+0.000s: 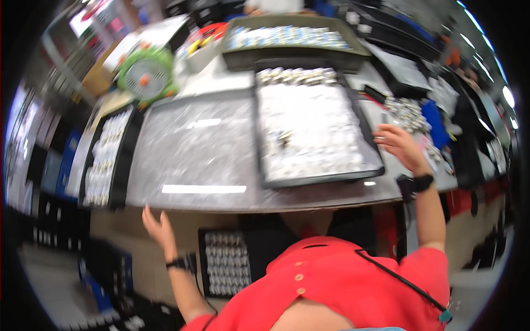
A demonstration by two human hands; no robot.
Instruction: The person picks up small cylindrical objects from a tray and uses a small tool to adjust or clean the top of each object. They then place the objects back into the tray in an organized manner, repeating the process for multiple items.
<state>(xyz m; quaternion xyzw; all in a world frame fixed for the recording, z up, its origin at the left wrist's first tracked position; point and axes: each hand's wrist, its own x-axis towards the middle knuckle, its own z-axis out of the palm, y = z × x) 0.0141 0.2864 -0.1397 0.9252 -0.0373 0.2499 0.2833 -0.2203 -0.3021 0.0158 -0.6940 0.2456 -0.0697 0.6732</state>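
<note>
1. Tray [320,179] lies on our counter [187,146], left of our right hand [402,146]: loosely open, seemingly empty.
2. Left hand [159,228]: spread, seemingly empty, off our counter's near edge.
3. Parts [298,76] line the tray's far end; we seem between grasps, and handling calls for reaching inward.

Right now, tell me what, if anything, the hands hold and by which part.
Nothing visibly held: the left hand is open and empty; the right hand, beside the tray, shows no object.
</note>
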